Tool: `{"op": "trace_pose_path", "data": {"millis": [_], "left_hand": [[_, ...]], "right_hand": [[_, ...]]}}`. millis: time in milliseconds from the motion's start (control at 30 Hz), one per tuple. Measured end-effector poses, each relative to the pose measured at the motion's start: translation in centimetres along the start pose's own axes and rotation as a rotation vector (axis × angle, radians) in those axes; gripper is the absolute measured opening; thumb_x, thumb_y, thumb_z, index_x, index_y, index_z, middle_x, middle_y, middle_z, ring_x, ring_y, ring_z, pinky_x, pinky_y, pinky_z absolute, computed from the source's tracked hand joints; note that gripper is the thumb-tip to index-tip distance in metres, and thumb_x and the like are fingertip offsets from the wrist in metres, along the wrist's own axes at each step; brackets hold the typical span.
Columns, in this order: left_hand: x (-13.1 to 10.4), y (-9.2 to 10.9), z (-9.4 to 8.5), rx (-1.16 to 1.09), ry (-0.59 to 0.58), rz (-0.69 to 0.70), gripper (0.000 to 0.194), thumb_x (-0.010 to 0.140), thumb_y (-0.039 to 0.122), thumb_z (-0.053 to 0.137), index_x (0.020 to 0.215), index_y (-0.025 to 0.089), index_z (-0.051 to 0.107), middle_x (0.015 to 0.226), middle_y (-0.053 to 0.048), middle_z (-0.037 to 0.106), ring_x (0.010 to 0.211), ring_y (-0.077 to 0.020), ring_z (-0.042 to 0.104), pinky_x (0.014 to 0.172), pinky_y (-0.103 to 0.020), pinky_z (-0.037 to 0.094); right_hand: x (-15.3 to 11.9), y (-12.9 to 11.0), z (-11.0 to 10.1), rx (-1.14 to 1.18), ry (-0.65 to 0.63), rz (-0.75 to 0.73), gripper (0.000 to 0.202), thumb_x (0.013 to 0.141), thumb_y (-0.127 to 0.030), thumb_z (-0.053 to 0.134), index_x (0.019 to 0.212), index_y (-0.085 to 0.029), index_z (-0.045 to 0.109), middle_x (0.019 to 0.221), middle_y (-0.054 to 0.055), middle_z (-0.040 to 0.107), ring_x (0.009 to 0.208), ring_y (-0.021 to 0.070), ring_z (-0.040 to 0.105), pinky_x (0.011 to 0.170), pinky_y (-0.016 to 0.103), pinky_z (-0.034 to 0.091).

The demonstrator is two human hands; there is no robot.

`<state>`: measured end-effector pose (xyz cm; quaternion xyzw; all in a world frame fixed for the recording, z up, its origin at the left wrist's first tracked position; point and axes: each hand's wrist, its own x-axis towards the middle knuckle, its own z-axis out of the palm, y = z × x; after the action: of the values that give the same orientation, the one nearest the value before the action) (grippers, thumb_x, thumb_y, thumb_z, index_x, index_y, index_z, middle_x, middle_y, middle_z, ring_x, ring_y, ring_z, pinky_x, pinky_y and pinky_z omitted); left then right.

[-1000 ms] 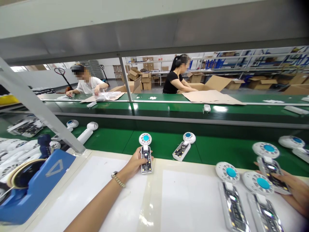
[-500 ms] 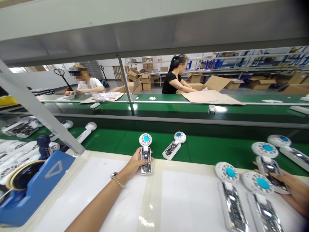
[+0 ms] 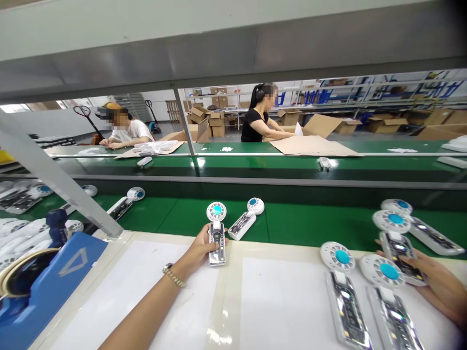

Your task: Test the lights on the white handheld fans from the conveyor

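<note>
My left hand is closed round a small handheld fan, white with a clear front and a blue-centred round head, held upright at the bench's far edge. At the right, my right hand grips another such handheld fan by its body. Just left of and below that hand, two similar fans, one nearer the middle and one beside it, lie on the white paper. Close to the left hand, a further fan rests on the green belt, and another lies behind my right hand.
A green conveyor belt crosses beyond the bench. A blue tape dispenser stands at the left, with several fans behind it. A slanted metal post rises there, and a shelf hangs overhead. Two people work across the line.
The view has shifted slightly. Fans on the belt, including the one near my left hand, have moved left. Both hands keep hold of their fans.
</note>
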<state>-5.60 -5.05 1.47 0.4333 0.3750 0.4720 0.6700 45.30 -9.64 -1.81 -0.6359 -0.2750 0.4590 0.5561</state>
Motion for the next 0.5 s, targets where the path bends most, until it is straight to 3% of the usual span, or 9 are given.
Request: {"op": "trace_pose_path", "data": {"millis": [100,200,267,333,400,500], "left_hand": [[0.0,0.3,0.1,-0.004,-0.047,0.002,0.054,0.06,0.013,0.072,0.109,0.017,0.048,0.102,-0.01,0.062,0.083,-0.0193,0.061,0.07,-0.028,0.047],[0.1,0.6,0.3,-0.038,-0.045,-0.03,0.046,0.067,0.027,0.069,0.108,0.014,0.051,0.094,-0.01,0.065,0.076,-0.019,0.062,0.071,-0.03,0.048],[0.1,0.8,0.4,-0.099,0.012,-0.042,0.039,0.071,0.039,0.062,0.1,0.013,0.055,0.086,-0.009,0.066,0.071,-0.0198,0.062,0.069,-0.032,0.05],[0.1,1.1,0.5,-0.144,0.087,-0.065,0.041,0.074,0.05,0.053,0.088,0.012,0.059,0.07,-0.007,0.065,0.062,-0.0188,0.061,0.065,-0.033,0.05],[0.0,1.4,0.6,-0.143,0.163,-0.106,0.048,0.076,0.057,0.045,0.077,0.011,0.059,0.055,-0.006,0.06,0.052,-0.0171,0.057,0.06,-0.031,0.05],[0.4,1.9,1.3,-0.079,0.246,-0.159,0.052,0.075,0.061,0.041,0.069,0.012,0.058,0.052,-0.006,0.059,0.047,-0.0159,0.055,0.052,-0.028,0.048]], "right_hand": [[0.0,0.0,-0.1,0.127,-0.087,0.012,0.045,0.056,-0.019,0.063,0.101,-0.028,0.063,0.118,0.013,0.058,0.098,0.0264,0.06,0.076,0.033,0.048],[0.1,-0.2,-0.3,0.217,-0.051,0.021,0.036,0.062,-0.02,0.059,0.097,-0.024,0.063,0.109,0.015,0.062,0.088,0.0252,0.063,0.071,0.034,0.048],[0.0,-0.4,-0.2,0.246,0.026,0.048,0.024,0.072,-0.034,0.052,0.089,-0.021,0.063,0.094,0.017,0.066,0.079,0.0262,0.064,0.066,0.036,0.048],[-0.1,-0.7,0.0,0.294,0.062,0.047,0.04,0.078,-0.053,0.041,0.08,-0.02,0.062,0.078,0.016,0.065,0.07,0.0263,0.064,0.063,0.037,0.048],[0.0,-0.9,0.2,0.347,0.025,0.023,0.055,0.075,-0.067,0.034,0.07,-0.019,0.06,0.063,0.013,0.061,0.061,0.0244,0.061,0.06,0.035,0.048],[1.0,-1.3,0.7,0.279,-0.077,-0.013,0.059,0.072,-0.071,0.033,0.06,-0.018,0.056,0.053,0.009,0.056,0.052,0.0217,0.057,0.056,0.033,0.048]]}}
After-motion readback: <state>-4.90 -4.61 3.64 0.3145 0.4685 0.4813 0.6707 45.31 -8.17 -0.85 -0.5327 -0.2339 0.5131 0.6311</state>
